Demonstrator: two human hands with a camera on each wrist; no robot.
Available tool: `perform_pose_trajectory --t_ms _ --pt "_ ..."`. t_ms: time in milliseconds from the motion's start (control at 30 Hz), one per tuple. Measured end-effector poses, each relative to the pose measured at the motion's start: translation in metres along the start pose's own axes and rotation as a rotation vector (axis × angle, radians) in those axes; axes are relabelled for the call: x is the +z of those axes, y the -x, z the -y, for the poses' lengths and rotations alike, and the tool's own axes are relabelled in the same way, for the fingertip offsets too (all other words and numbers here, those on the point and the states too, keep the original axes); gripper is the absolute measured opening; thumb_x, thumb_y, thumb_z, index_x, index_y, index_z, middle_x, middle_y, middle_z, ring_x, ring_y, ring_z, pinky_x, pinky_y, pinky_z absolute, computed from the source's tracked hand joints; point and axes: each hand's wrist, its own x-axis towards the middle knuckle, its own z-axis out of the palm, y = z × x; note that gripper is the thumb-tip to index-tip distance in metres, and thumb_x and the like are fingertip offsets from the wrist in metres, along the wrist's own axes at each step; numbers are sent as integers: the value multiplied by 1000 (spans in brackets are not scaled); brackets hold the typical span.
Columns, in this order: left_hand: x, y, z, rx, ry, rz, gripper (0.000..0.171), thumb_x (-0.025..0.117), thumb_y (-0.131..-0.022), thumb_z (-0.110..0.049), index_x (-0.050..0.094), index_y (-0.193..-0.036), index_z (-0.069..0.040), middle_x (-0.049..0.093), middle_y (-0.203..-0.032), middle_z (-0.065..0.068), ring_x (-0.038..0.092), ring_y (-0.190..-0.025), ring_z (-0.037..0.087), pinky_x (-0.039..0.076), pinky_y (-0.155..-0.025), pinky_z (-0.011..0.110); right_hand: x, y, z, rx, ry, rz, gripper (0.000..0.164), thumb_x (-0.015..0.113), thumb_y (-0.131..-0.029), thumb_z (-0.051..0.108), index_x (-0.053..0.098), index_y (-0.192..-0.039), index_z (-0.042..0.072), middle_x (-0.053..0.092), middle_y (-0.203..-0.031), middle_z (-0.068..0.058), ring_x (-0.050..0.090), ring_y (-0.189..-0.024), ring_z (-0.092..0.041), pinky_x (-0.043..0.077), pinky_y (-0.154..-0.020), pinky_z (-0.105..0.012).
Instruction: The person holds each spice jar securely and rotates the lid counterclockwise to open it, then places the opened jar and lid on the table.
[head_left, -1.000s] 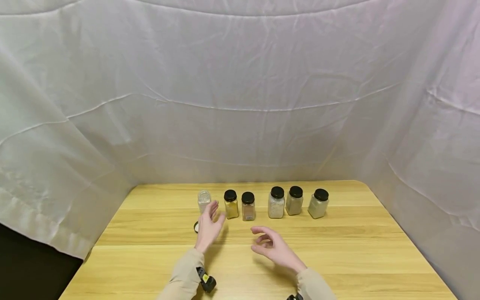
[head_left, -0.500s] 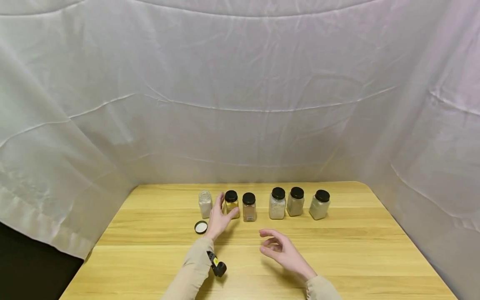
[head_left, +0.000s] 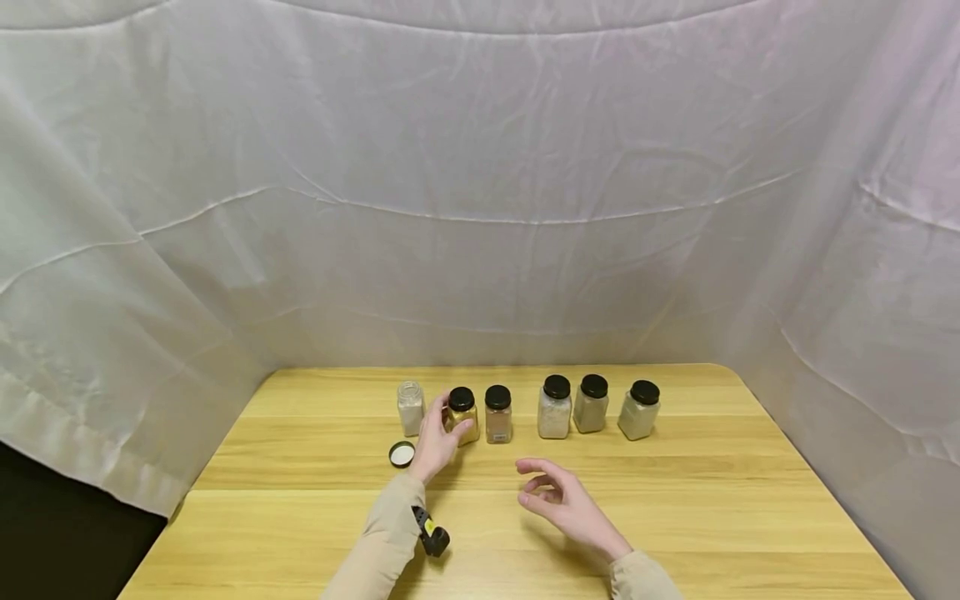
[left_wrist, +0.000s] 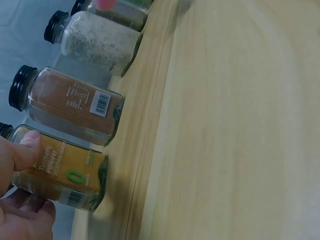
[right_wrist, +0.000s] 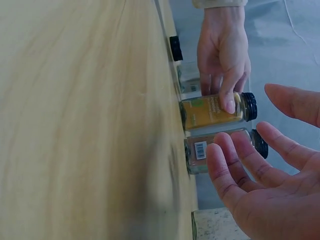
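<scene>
Now that the head view catches the left hand [head_left: 433, 446] at the turmeric jar [head_left: 468, 415], it's got a proper hold! Half a second ago the fingers were only round it; a second ago they were back by the uncapped jar [head_left: 411, 415]. Now the turmeric jar has slid a touch towards the person, out of line with the brown-powder jar [head_left: 498, 425]. The loose lid [head_left: 402, 454] lies on the table [head_left: 697, 500], white inside up, just in front of the uncapped jar. No such business for the right hand [head_left: 566, 508]: it hangs off to the side, fingers curved and apart, holding nothing.

Over to the left wrist view, and there's the pinch: thumb pressed on the Turmeric Powder label, fingers on the opposite side, black cap still on. Has the base left the wood? Can't tell from here.

Across to the right wrist view, and the same thumb lies over the label near the cap. Up close, the right fingers fan out, partly hiding the brown-powder jar. Attention, I'd judge, has passed from the uncapped jar to the turmeric one, still sealed and upright.
</scene>
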Motion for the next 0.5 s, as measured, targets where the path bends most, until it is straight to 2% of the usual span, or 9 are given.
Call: perform_pose_trajectory --t_ms 133,300,500 --pt "-3 9 -3 4 -2 28 55 71 -93 -10 45 -140 6 56 -134 27 55 -125 43 46 -110 57 -1 1 4 -5 -2 -1 52 66 -97 15 49 -140 -9 50 -138 -36 62 -108 -16 56 -92 -21" --pt "-5 23 -5 -17 3 69 55 71 -94 -13 44 -139 4 56 -136 26 54 -128 43 44 -112 58 0 1 10 -15 11 -13 50 66 -97 16 51 -140 -3 51 -138 -34 62 -109 -15 55 -92 -20" --pt "-4 39 -9 -25 62 100 57 73 -92 -11 43 -137 8 58 -134 27 54 -128 44 43 -113 58 4 2 16 -80 55 -40 48 68 -96 16 53 -138 -2 54 -135 -31 63 -108 -12 57 -92 -22"
